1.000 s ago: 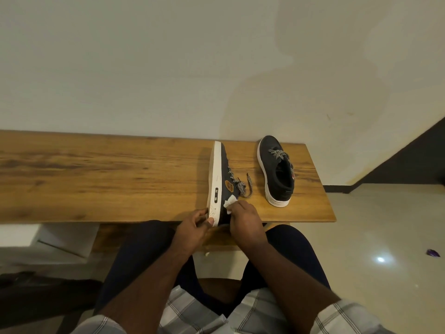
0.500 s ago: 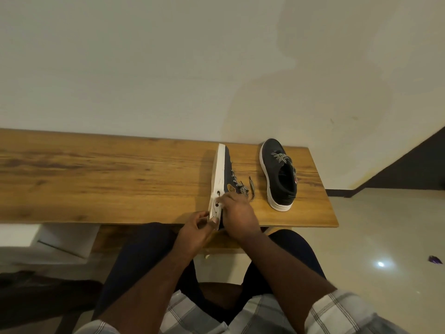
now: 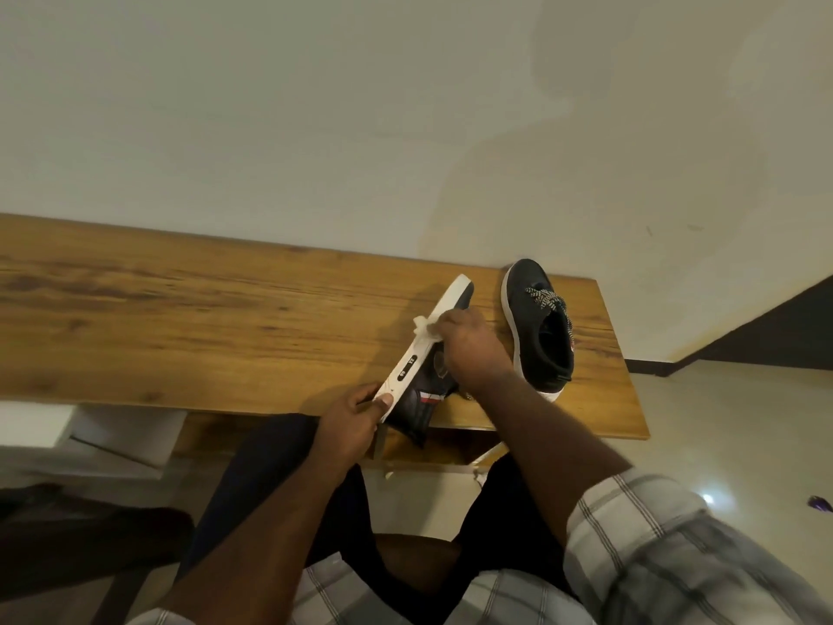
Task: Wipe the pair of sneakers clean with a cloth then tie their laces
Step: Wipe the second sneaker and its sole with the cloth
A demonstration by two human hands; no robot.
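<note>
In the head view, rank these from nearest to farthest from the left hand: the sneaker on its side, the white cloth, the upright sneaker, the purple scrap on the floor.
From the left hand:
1. Sneaker on its side, gripped at its heel end.
2. White cloth, further up the sole, under the right hand.
3. Upright sneaker, at the bench's right end.
4. Purple scrap, on the floor, far right.

Wooden desk [image 3: 203, 318] against the wall. My right-side sneaker [image 3: 538, 322] sits upright on it; other sneaker [image 3: 432, 354] tipped on edge, heel overhanging front.
</note>
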